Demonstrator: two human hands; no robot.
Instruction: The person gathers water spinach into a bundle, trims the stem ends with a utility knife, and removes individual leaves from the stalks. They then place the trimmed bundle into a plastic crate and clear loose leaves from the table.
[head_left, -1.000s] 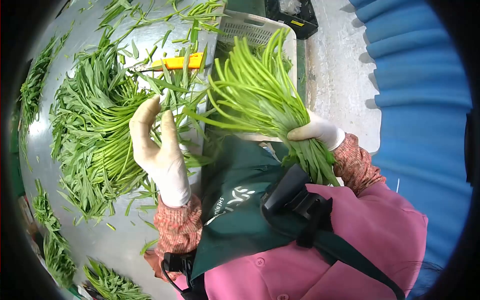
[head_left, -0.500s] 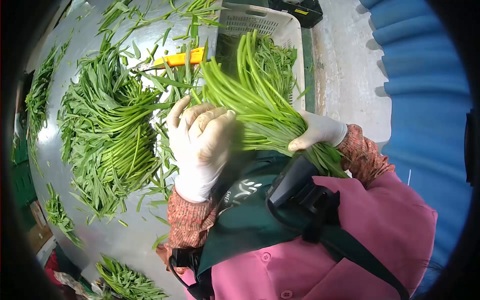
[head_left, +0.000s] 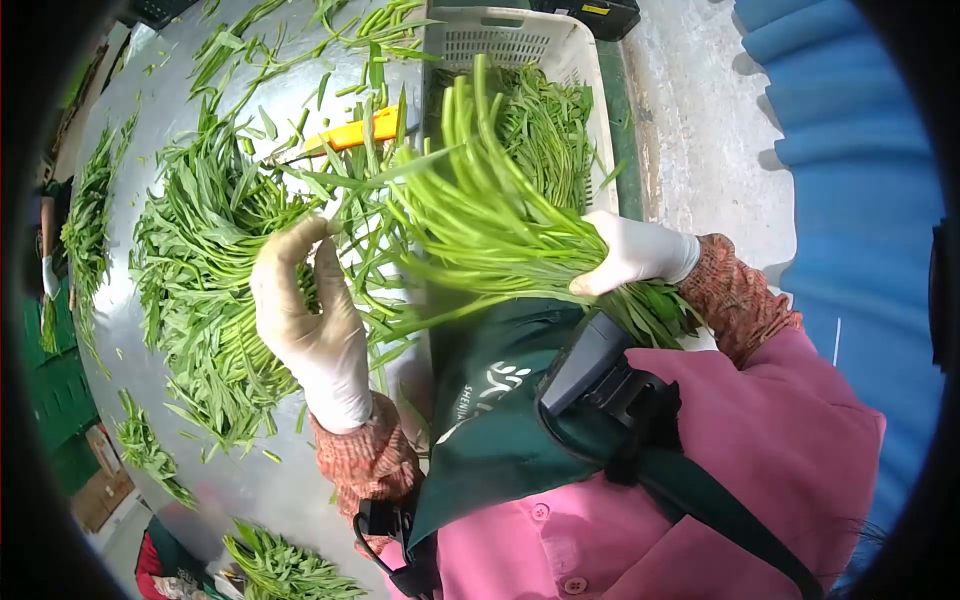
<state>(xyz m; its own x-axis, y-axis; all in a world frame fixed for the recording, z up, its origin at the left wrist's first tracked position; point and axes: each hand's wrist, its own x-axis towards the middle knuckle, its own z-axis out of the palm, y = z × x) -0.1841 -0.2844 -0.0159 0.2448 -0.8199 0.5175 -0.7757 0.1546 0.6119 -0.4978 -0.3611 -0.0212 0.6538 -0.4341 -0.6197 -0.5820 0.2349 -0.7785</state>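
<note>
A bunch of long-stemmed leafy greens (head_left: pixel 500 225), looking like water spinach, is gripped near its leafy end by my gloved right hand (head_left: pixel 635 252). Its pale stems fan out up and to the left, in front of the crate. My gloved left hand (head_left: pixel 308 320) is at the right edge of a large pile of the same greens (head_left: pixel 215 270). Its fingers are curved, with a gap between thumb and forefinger and nothing plainly held. Beyond that hand, a knife with an orange handle (head_left: pixel 352 132) lies among loose leaves, its blade partly covered.
The metal table (head_left: pixel 240 490) carries smaller heaps of greens (head_left: pixel 285 565) and scattered trimmings. A white plastic crate (head_left: pixel 600 120) holding greens stands at the table's right edge. Blue sheeting (head_left: pixel 850 200) hangs on the right. Part of another person (head_left: pixel 165 560) shows at lower left.
My left hand has moved left, away from the held bunch to the pile, and its fingers have parted somewhat. My right hand keeps the bunch. The view has shifted slightly.
</note>
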